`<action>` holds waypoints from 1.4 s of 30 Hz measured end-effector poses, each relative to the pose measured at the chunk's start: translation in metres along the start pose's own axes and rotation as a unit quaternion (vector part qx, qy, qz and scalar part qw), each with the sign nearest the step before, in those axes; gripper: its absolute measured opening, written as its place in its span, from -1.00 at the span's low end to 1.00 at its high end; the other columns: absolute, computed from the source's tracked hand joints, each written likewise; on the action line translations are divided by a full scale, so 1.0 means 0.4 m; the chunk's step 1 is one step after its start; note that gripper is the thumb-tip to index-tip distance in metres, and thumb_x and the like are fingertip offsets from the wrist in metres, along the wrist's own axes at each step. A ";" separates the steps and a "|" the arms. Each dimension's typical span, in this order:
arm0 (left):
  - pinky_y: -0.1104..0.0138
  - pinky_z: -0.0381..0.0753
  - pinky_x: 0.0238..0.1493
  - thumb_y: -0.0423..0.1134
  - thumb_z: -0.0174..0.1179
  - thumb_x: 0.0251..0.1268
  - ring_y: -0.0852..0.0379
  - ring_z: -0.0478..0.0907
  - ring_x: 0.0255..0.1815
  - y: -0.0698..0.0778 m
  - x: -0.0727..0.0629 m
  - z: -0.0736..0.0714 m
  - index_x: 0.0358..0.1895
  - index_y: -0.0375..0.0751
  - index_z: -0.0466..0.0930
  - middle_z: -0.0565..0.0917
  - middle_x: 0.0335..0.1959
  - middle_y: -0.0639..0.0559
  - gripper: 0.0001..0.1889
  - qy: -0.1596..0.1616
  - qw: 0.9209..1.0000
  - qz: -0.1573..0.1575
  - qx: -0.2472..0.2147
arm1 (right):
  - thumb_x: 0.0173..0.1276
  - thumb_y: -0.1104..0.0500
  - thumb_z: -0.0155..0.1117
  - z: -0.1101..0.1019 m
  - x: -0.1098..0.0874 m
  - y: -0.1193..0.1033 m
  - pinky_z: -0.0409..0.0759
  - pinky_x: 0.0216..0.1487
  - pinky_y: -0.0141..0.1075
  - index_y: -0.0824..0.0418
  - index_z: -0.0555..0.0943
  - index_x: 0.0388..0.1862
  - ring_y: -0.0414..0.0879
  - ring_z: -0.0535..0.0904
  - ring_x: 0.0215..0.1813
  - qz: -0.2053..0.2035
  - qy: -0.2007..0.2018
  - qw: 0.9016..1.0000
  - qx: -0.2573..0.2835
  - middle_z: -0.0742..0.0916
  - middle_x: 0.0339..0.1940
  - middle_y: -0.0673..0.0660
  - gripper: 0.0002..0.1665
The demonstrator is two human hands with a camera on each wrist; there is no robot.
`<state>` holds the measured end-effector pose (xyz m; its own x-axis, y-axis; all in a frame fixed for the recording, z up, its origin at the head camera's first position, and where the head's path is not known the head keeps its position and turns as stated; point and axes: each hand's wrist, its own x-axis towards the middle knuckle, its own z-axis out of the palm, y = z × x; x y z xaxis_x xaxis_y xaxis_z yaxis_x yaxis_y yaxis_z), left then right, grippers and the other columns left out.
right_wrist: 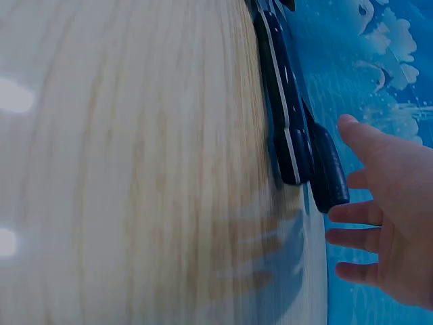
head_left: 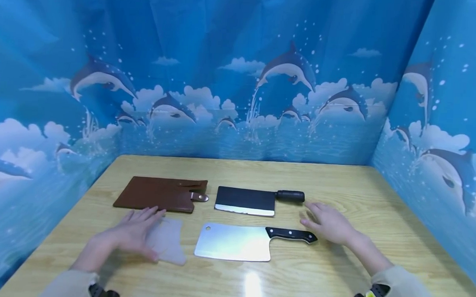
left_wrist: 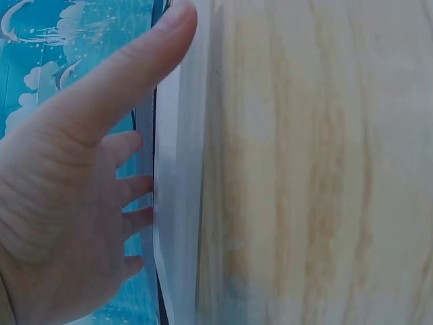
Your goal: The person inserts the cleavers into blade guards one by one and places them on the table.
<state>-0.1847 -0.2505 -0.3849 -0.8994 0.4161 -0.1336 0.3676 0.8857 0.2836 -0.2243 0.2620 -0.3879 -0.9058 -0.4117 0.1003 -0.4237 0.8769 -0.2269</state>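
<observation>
My left hand [head_left: 134, 234] hovers with spread fingers over the left part of a whitish translucent sheet [head_left: 169, 242], which also shows in the left wrist view as a pale band [left_wrist: 179, 169]. To the right of the sheet lies a silver cleaver [head_left: 234, 242] with a black riveted handle. Behind it rests a black-bladed cleaver [head_left: 244, 199] with a bright cutting edge. Both handles point right, towards my right hand [head_left: 331, 224], whose fingers are relaxed and hold nothing. In the right wrist view that hand stands just beside the black handle [right_wrist: 328, 169].
A brown leather blade sheath [head_left: 153, 193] with a snap strap lies at the back left, just beyond my left fingertips. Everything rests on a light wooden table [head_left: 312, 282]. Blue dolphin-print curtains [head_left: 209, 77] enclose its back and sides.
</observation>
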 end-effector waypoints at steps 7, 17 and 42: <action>-0.35 -0.11 0.16 0.46 0.31 -0.55 -0.47 0.03 0.30 -0.008 -0.014 0.003 0.38 -0.36 0.11 0.14 0.35 -0.39 0.33 0.012 0.999 0.019 0.029 | 0.32 -0.15 0.11 0.010 0.006 -0.037 0.30 0.16 0.17 0.35 0.33 0.30 0.32 0.35 0.21 -0.045 -0.025 0.997 0.052 0.45 0.21 0.40 -0.24; -0.30 -0.03 0.19 0.34 0.40 -0.53 -0.41 0.20 0.24 -0.009 -0.018 0.003 0.33 -0.35 0.21 0.34 0.24 -0.36 0.23 0.031 0.998 0.042 0.045 | 0.24 -0.22 0.17 0.014 0.015 -0.056 0.48 0.00 0.00 0.32 0.36 0.27 0.07 0.53 -0.01 -0.080 -0.072 0.990 0.093 0.60 -0.02 0.18 -0.19; 0.23 0.44 -0.30 0.35 0.41 -0.57 0.14 0.34 -0.34 0.026 -0.036 0.036 0.27 -0.50 0.25 0.41 -0.28 -0.01 0.26 0.142 0.983 0.023 0.113 | 0.08 0.09 0.38 0.043 0.029 -0.084 0.51 -0.14 -0.14 0.24 0.55 0.07 -0.13 0.49 -0.19 -0.117 -0.108 0.984 0.079 0.56 -0.21 -0.03 -0.45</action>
<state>-0.1647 -0.2442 -0.3938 -0.8984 0.4115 0.1536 0.4242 0.9036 0.0602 -0.2206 0.2233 -0.3957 -0.7532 -0.6567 -0.0372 -0.5996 0.7087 -0.3718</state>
